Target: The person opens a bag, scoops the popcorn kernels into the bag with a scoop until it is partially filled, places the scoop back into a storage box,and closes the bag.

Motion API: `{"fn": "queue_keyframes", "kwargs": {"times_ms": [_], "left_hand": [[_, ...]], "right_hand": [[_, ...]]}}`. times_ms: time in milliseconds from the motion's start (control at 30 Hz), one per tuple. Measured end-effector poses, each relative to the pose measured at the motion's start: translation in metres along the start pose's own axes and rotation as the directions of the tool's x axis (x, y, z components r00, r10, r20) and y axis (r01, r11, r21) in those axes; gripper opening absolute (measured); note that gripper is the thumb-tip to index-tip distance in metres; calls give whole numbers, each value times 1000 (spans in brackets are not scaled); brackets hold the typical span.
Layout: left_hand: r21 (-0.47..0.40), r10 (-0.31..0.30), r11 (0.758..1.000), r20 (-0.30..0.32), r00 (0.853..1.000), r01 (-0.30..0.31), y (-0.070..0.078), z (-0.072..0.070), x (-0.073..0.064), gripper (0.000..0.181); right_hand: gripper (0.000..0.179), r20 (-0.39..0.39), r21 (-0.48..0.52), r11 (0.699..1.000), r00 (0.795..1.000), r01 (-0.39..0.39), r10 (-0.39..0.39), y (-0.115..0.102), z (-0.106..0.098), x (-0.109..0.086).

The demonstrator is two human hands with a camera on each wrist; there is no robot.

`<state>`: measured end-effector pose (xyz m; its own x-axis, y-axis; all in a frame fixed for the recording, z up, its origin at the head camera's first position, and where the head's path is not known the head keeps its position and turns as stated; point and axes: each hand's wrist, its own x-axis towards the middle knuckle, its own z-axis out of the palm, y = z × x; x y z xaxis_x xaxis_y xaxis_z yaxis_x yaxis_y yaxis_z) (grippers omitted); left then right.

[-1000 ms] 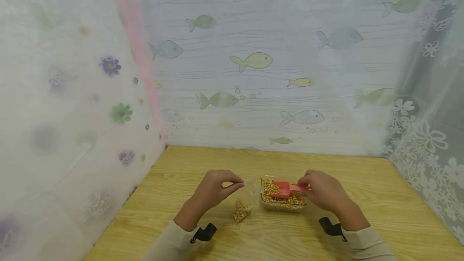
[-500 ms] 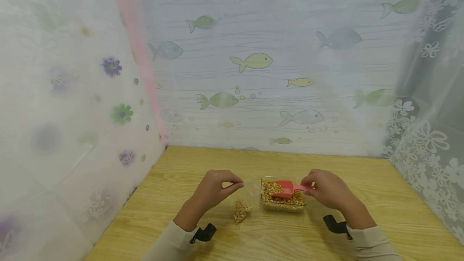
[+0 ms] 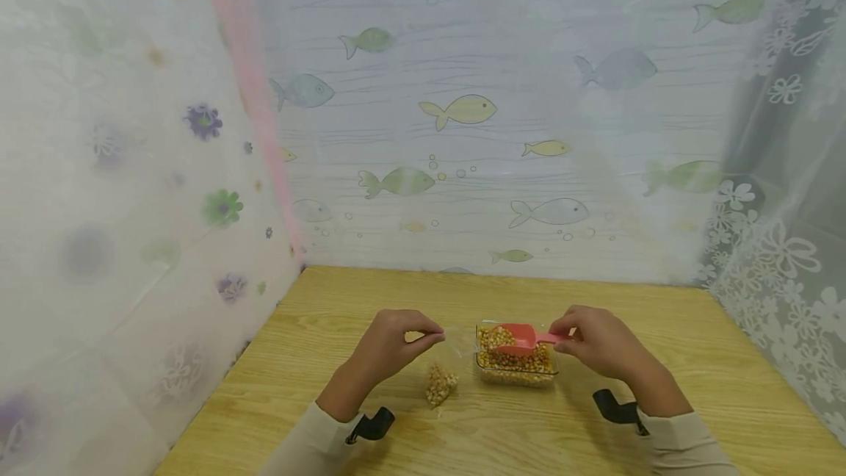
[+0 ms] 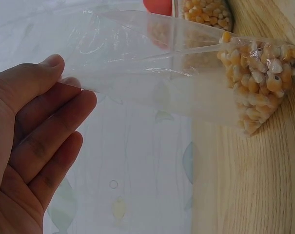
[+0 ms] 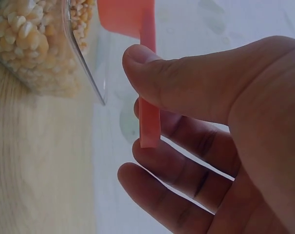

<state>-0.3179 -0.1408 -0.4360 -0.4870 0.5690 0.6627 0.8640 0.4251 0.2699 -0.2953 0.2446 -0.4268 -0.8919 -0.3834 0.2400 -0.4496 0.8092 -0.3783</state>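
My left hand (image 3: pixel 390 344) pinches the top edge of a clear plastic bag (image 4: pixel 137 53) between thumb and fingers. Corn kernels (image 4: pixel 259 73) fill the bag's bottom corner, which sits on the table. In my right hand (image 3: pixel 598 340) is the handle of a red scoop (image 3: pixel 518 340), gripped between thumb and fingers. The scoop's bowl, with kernels at its front, is over a clear rectangular container (image 3: pixel 517 380) of yellow corn kernels. In the right wrist view the scoop's handle (image 5: pixel 149 124) runs down past the thumb, and its bowl stands above the container's rim.
Everything stands on a wooden table (image 3: pixel 370 289). Behind it hangs a curtain printed with fish (image 3: pixel 463 110), and a flowered curtain (image 3: pixel 221 208) lines the left side. Black wrist mounts (image 3: pixel 373 424) are on both forearms.
My right hand has drawn back slightly to the right with the scoop, which has risen from among the kernels. My left hand and the bag have stayed in place.
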Motion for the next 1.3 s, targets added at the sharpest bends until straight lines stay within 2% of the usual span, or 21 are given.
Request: {"fn": "queue_keyframes", "kwargs": {"times_ms": [500, 867, 1300], "left_hand": [[8, 2, 1000, 3, 1000, -2, -2, 1, 0, 9], [2, 17, 1000, 4, 1000, -17, -2, 4, -1, 10], [-2, 42, 999, 2, 999, -42, 2, 7, 1, 9]], "right_hand": [[13, -69, 15, 999, 996, 50, -49, -8, -12, -2], [17, -122, 22, 995, 988, 101, -98, -28, -14, -5], [17, -124, 3, 989, 981, 149, -148, -46, -12, -4]]}}
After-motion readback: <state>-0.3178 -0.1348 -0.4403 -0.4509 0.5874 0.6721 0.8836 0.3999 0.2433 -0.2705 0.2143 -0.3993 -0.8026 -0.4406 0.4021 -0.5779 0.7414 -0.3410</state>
